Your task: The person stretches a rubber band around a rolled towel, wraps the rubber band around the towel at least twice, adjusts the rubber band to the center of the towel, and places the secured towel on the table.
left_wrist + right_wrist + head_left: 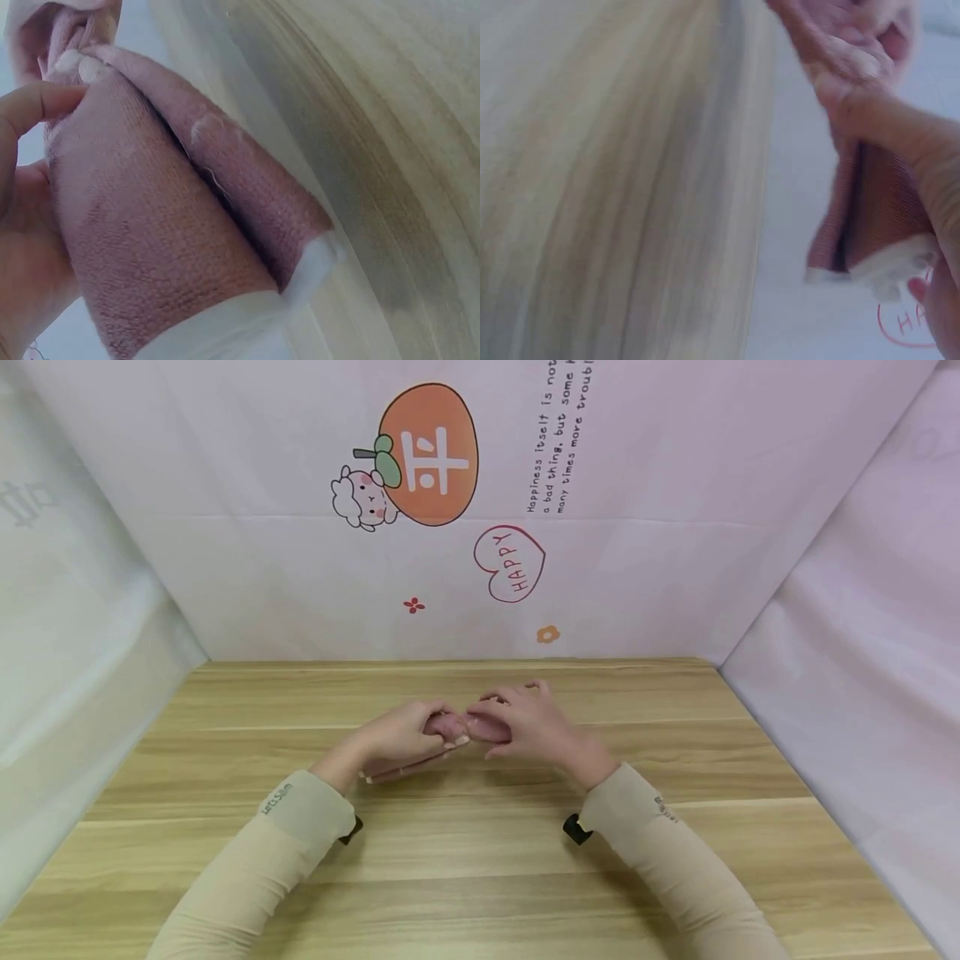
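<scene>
A mauve towel with white edging is stretched between the two hands, above the table. Its middle is bunched narrow, and I cannot tell whether it is knotted or only twisted there. My left hand grips one side close to the bunched part. From that grip a flap of the towel hangs in two layers, seen in the left wrist view. My right hand holds the other side, thumb pressed on the cloth near the middle. Another doubled end of the towel hangs below it in the right wrist view.
A wood-grain table lies under both hands. Behind it stands a white printed cloth backdrop, with white cloth walls at left and right. Dark wrist cameras show under both sleeves.
</scene>
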`<state>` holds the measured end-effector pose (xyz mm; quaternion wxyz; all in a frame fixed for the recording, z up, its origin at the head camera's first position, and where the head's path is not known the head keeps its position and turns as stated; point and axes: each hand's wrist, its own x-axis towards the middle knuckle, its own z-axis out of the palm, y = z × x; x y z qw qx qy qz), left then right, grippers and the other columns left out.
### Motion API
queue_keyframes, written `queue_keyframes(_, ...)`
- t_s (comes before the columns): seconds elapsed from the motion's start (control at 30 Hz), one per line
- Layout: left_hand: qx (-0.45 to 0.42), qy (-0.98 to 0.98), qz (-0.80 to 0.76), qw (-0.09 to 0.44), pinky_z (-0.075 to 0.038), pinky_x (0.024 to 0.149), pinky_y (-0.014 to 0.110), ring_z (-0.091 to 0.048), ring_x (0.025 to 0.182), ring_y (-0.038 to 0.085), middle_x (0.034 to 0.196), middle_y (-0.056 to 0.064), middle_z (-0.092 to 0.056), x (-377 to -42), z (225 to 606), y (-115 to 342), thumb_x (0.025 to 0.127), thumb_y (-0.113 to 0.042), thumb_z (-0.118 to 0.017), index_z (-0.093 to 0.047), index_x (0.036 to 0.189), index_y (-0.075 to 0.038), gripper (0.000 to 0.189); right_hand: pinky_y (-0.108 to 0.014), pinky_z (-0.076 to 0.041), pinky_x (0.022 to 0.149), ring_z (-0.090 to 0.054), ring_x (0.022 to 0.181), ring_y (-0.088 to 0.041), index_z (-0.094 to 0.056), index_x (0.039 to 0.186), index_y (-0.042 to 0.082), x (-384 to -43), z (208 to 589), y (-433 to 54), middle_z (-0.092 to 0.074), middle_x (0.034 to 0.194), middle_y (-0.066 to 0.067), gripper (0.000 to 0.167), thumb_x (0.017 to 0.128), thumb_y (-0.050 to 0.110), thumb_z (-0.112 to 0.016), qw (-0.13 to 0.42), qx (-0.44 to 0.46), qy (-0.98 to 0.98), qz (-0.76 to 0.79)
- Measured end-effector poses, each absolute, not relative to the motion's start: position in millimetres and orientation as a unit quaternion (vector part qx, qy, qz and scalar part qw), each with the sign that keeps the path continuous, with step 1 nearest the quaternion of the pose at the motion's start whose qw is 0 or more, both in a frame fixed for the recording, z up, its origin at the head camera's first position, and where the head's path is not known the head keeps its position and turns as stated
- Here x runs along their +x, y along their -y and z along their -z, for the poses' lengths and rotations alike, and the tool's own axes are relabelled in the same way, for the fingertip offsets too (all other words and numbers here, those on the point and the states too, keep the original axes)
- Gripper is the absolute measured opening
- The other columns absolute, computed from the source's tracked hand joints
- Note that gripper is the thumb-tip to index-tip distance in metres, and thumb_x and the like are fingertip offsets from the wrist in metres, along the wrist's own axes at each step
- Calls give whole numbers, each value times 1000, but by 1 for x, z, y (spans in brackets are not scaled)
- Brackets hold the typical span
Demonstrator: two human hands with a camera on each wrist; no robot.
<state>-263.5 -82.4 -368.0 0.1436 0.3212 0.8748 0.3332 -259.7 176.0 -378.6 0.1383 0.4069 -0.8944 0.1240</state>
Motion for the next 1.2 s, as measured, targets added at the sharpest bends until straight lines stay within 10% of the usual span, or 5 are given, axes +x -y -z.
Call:
queue_keyframes(0.23,330,-870,-329,158,-48,92,38,-59,105,20,120,8,-65,-266,366,87,96,-13,-62,-56,138,-1,44,-61,-36,90,-65,100,-25,-67,117,13,-259,384,-171,-67,112,-5,57,69,19,-97,219,427,871,-104)
queue_keyframes(0.67,291,-889,-310,174,-48,97,45,-59,110,23,121,6,-62,-261,369,77,92,-40,-74,-52,135,-11,56,-51,-33,85,-68,86,-14,-75,106,14,-255,373,-173,-75,102,2,28,79,17,-85,150,382,901,-141)
queue_keyframes(0.8,291,-912,-258,132,-49,87,41,-58,97,18,108,1,-61,-259,373,68,81,-30,-88,-54,132,-7,65,-48,-32,82,-67,81,-12,-77,104,15,-256,373,-175,-76,100,3,25,80,18,-83,139,373,904,-156)
queue_keyframes(1.2,296,-912,-266,104,-51,91,41,-61,100,21,110,6,-66,-263,371,72,95,-13,-71,-63,128,-4,35,-41,-46,83,-67,88,-18,-75,120,14,-264,376,-185,-75,112,-4,38,84,23,-84,68,289,915,-275)
